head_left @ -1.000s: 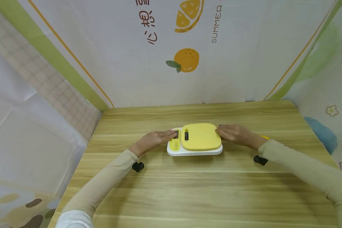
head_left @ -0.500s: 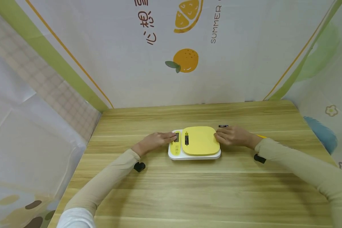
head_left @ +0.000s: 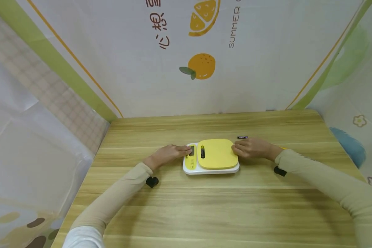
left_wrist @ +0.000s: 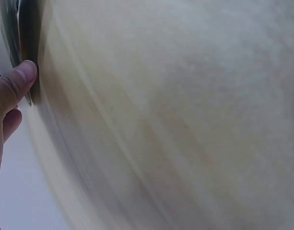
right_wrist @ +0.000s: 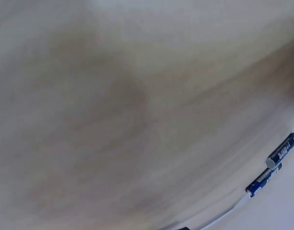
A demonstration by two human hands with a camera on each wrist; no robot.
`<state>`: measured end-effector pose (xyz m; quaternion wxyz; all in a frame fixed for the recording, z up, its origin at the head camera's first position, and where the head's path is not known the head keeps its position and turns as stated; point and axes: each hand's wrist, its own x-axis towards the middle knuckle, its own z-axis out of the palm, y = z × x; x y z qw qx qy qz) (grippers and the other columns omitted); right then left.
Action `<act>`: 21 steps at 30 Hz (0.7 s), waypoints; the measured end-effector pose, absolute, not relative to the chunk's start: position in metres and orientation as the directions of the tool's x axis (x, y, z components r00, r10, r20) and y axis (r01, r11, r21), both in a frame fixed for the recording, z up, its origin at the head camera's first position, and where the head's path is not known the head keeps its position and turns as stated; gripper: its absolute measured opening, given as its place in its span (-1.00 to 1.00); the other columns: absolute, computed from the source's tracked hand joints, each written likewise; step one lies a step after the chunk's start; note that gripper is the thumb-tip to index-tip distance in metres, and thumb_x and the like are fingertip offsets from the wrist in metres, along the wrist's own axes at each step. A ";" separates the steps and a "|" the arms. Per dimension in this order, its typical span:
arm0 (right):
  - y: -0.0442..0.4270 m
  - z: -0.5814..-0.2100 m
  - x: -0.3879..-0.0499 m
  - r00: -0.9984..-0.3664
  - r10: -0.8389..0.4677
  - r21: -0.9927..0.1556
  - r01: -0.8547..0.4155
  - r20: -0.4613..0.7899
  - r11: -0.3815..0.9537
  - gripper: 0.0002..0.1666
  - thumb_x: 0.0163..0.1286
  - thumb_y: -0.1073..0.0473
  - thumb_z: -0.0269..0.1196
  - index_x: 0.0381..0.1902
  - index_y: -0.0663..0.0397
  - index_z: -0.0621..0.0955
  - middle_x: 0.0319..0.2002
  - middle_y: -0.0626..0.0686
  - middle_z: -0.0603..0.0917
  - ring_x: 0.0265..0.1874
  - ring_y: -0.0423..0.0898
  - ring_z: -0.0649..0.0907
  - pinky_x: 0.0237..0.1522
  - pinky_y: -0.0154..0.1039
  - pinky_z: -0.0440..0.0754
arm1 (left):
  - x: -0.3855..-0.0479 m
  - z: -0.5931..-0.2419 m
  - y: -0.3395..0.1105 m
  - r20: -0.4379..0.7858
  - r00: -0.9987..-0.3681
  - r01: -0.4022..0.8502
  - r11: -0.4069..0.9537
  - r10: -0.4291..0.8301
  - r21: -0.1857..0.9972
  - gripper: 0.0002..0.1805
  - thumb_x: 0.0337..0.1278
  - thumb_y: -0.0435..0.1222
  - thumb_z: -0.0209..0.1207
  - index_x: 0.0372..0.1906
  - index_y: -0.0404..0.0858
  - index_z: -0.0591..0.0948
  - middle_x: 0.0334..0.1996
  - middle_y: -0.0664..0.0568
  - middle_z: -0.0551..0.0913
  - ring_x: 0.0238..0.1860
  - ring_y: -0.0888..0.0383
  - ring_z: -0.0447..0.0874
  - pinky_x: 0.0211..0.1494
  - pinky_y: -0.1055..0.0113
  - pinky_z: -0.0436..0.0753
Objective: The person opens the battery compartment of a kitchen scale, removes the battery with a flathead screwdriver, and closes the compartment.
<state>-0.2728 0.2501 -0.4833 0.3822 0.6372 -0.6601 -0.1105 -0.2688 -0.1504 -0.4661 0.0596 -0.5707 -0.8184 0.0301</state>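
Observation:
A yellow and white kitchen scale (head_left: 218,155) lies on the wooden table, its display and buttons at the left end. My left hand (head_left: 168,156) grips that end, fingers over the display. In the left wrist view the left thumb (left_wrist: 19,81) lies against the scale's edge (left_wrist: 29,33). At the opposite end my right hand (head_left: 254,148) holds the rim with curled fingers; the right wrist view does not show this hand. Just behind it lies a dark battery (head_left: 243,137). Two batteries appear in the right wrist view, a nearer one (right_wrist: 282,150) and another (right_wrist: 263,180) touching or close to it.
The wooden table (head_left: 186,213) runs back to a printed cloth (head_left: 251,79). Part of a small yellow object (head_left: 284,148) shows behind my right wrist; its kind is hidden. Black wrist cameras hang under the left wrist (head_left: 152,181) and the right wrist (head_left: 280,171).
The scale, tilted with its front edge raised a second ago, now lies flatter and slightly nearer. Both hands came down with it. The battery behind the right hand has come into fuller view.

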 end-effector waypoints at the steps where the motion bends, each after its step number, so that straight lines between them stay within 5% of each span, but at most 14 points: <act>1: 0.250 -0.483 -0.273 0.109 -0.928 0.639 -0.753 0.355 0.156 -0.53 0.67 0.44 -0.27 -0.25 0.32 0.59 -0.44 0.13 0.73 -0.47 -0.07 0.75 -0.44 -0.21 0.80 | -0.269 -0.466 -0.150 0.063 -0.345 0.932 0.350 0.936 -0.097 -0.56 0.33 -0.47 0.21 0.29 -0.31 0.61 0.25 -0.13 0.63 0.21 -0.01 0.67 0.15 0.25 0.72; 21: 0.248 -0.479 -0.273 0.198 -0.923 0.663 -0.745 0.329 0.077 -0.47 0.66 0.42 -0.24 -0.27 0.28 0.67 -0.42 0.15 0.78 -0.44 -0.05 0.77 -0.41 -0.20 0.80 | -0.268 -0.459 -0.144 0.000 -0.388 0.921 0.387 0.922 -0.036 -0.54 0.30 -0.45 0.26 0.28 -0.25 0.62 0.23 -0.08 0.65 0.01 -0.05 0.77 0.11 0.27 0.74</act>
